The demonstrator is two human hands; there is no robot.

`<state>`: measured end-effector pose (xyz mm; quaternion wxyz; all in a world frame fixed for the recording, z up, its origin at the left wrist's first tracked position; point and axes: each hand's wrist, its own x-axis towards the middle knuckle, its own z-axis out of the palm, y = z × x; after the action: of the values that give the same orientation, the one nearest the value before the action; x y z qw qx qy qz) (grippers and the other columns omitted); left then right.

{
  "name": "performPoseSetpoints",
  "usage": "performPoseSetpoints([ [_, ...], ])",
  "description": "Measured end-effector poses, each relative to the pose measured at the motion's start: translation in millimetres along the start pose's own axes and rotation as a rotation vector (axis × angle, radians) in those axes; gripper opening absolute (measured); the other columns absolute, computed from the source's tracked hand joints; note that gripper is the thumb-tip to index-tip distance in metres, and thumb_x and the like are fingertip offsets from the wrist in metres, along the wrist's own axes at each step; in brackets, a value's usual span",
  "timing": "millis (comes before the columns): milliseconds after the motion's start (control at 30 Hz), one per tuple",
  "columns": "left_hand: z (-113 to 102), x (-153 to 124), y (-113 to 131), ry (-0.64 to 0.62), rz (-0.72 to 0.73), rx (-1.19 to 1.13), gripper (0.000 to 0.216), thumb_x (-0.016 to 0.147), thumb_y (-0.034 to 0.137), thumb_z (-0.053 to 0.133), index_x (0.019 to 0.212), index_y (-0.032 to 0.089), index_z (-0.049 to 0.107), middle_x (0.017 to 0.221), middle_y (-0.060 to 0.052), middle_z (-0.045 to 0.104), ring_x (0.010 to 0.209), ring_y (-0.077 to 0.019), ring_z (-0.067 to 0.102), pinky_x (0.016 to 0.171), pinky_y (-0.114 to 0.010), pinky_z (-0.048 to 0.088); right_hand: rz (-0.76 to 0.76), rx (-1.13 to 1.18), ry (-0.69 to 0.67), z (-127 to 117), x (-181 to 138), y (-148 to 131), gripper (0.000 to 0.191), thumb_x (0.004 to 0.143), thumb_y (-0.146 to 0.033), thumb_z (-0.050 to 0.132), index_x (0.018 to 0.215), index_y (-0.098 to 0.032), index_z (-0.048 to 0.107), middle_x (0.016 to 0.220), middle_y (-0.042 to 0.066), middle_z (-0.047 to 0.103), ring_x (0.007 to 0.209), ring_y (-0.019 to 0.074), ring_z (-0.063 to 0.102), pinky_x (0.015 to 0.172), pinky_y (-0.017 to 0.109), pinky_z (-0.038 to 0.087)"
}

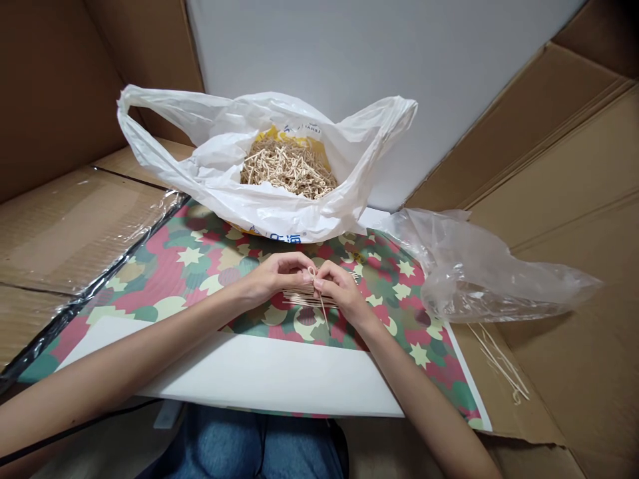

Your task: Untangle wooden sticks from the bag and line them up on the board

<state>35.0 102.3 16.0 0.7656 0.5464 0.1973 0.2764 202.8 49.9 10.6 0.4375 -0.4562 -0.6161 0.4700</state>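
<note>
- Wooden strip [321,307], thin and bent into a small loop at its top, is held over the middle of the patterned mat [190,266]. I judge it may snap if the loop is drawn too tight, because it looks brittle.
- The bundle of sticks [298,299] lying under the hands could scatter if a wrist pushes it.
- The left hand [275,276] is closed, its fingertips pinching the loop.
- The right hand [343,291] is closed too, gripping the strip just below the loop.

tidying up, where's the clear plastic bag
Head view: the clear plastic bag lies right of the right hand, over the patterned mat's right edge.
</note>
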Motion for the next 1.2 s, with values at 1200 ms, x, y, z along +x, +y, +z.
performPoseSetpoints([
  [1200,-12,1,18,0.097,0.101,-0.321,0.010,0.072,0.014,0.063,0.074,0.013,0.053,0.071,0.000,0.050,0.060,-0.0061,0.046,0.056,-0.017,0.038,0.112,0.039,-0.324,-1,-1,-8,0.012,0.076,-0.028,0.055,0.073,-0.018,0.050,0.073,-0.002,0.049,0.060,0.0103,0.050,0.053,0.022,0.037],
])
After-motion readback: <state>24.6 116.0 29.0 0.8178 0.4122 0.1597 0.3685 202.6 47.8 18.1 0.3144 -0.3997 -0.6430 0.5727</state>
